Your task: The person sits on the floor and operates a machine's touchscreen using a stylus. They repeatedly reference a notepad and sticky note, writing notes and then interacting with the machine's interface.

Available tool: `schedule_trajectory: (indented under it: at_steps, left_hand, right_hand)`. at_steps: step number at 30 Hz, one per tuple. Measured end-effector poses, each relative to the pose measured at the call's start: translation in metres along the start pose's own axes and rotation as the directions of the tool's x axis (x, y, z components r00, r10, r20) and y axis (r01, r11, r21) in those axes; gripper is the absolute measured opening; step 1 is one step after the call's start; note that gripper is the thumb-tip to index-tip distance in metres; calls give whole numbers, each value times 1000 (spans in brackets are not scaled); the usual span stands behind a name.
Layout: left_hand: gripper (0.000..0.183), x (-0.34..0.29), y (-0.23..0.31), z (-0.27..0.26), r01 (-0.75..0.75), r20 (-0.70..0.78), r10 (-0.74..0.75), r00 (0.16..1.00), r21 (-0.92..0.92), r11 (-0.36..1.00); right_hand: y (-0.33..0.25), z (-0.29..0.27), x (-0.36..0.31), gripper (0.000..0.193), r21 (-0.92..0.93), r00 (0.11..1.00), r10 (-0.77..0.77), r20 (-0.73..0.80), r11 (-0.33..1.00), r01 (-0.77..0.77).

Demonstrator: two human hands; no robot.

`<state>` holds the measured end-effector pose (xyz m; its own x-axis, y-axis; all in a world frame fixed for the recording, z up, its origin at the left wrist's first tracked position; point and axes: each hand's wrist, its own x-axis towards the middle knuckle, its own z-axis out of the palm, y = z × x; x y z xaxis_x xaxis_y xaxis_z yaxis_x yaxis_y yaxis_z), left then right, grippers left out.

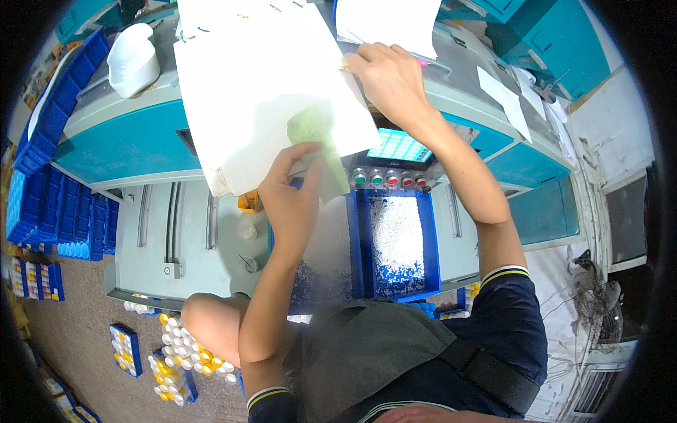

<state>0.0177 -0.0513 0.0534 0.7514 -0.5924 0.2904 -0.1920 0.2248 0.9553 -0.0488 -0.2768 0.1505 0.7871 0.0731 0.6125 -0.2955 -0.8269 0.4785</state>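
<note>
My left hand (pixel 293 190) is closed on a thin, creased light-green sheet (pixel 308 127), which lies partly over a large stack of white paper (pixel 247 92). The lower end of the green sheet hangs past the fingers. At the stack's right edge my right hand (pixel 390 74) is closed, its fingertips pinched near a small pale tip. A pink bit (pixel 422 62) shows beyond its knuckles; whether both belong to one held thing I cannot tell.
Below the papers sit blue trays (pixel 433 243) of small white pieces, a lit touch panel (pixel 399 145) and several push buttons (pixel 392 180). A white scoop-shaped container (pixel 134 62) stands at left. Blue crates (pixel 60 211) and white-and-yellow bottles (pixel 187 345) are at lower left.
</note>
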Motion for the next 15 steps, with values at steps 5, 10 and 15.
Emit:
schedule_trajectory:
  at_steps: [5, 10, 15]
  left_hand:
    - [23, 0, -2, 1, 0, -18, 0, 1000, -20, 1000]
    - [22, -2, -2, 0, -1, -5, 1, 1000, -12, 1000]
    - [20, 0, -2, -1, 1, 16, -1, 1000, 19, 1000]
  right_hand:
    - [-3, -2, 0, 15, -31, 999, -34, -39, 999, 32]
    - [-6, -3, 5, 10, -97, 999, -38, -31, 995, 35]
    - [-6, -2, 5, 10, -113, 998, -46, -43, 993, 41]
